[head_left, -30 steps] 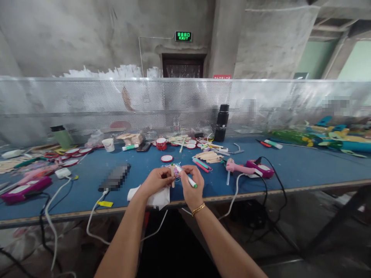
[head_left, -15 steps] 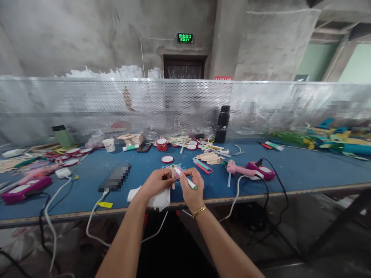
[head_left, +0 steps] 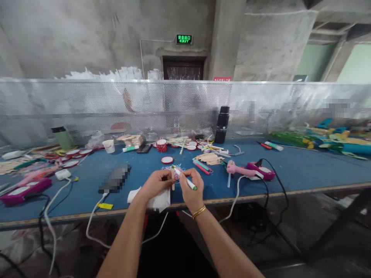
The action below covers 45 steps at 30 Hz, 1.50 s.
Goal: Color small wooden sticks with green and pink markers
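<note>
I see the left hand (head_left: 155, 183) pinching a wooden craft stick (head_left: 173, 185), its long axis upright, above the near edge of the blue desk (head_left: 261, 185). The right hand (head_left: 191, 190) is closed around a green-capped marker (head_left: 187, 181), whose tip seems to meet the stick from the right.

The widest bare stretch of the tabletop (head_left: 307, 172) runs along the front edge to the right of the glue gun (head_left: 242, 169), though its black cord (head_left: 279, 179) loops over that edge. Left of the left hand (head_left: 155, 184), an open lane lies between the phone (head_left: 115, 178) and the front edge, crossed by a white cable (head_left: 97, 202). Behind the right hand (head_left: 191, 189) the way is crowded: a round lid (head_left: 167, 160), markers (head_left: 202, 166) and a pile of wooden sticks (head_left: 209, 157) (all close together). A perforated screen (head_left: 87, 104) closes the back edge, with a black bottle (head_left: 222, 124) standing before it.
</note>
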Motion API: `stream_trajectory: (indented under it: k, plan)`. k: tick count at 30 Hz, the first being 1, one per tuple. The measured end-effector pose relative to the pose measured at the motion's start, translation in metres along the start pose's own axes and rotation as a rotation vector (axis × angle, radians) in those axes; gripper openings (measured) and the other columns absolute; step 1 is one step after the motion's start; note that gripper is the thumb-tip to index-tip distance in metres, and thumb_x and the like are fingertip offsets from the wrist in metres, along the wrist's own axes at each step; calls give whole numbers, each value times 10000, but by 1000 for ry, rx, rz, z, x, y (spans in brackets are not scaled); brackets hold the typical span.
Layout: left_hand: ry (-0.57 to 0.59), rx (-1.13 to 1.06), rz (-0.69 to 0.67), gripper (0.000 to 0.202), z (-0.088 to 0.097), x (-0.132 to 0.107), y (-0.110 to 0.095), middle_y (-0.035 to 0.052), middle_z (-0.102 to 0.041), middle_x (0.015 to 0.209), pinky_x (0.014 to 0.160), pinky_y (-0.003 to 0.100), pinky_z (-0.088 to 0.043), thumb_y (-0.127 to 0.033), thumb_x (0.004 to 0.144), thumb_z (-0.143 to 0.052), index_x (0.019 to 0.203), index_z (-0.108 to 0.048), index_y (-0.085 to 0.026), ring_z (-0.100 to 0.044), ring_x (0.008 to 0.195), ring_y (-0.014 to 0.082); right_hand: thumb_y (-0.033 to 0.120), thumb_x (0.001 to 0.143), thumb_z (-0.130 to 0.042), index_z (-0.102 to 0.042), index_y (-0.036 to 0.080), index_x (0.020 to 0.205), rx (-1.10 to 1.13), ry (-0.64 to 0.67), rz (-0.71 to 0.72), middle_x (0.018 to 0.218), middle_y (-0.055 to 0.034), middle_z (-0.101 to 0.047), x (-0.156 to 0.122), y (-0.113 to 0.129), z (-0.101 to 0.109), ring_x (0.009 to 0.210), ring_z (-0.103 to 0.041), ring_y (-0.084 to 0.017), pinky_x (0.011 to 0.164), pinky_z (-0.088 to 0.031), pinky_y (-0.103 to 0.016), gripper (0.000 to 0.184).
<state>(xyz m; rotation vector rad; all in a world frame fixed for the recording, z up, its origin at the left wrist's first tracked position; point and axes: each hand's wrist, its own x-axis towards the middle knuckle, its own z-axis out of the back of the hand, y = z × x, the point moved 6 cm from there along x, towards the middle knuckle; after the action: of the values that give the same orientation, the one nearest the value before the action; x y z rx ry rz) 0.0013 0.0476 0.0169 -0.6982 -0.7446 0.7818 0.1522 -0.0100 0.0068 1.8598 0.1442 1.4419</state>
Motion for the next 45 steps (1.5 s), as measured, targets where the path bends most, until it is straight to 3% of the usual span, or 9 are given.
stream_trajectory:
  k: [13, 45]
  plan:
    - [3, 3, -6, 367, -1, 0, -1, -32, -535, 583, 606, 254, -332, -427, 785, -678, 593, -473, -192, -444, 597, 121, 271, 923, -579, -570, 222, 751, -1, -27, 2, 725, 17, -646, 0, 1, 1, 707, -604, -167, 788, -438, -340, 178]
    - [29, 23, -1, 360, -2, 0, -2, -12, -572, 600, 620, 259, -370, -439, 790, -689, 600, -519, -186, -493, 609, 133, 254, 925, -591, -556, 221, 732, -14, -5, 43, 718, 22, -637, 1, 5, -1, 711, -585, -162, 798, -415, -337, 199]
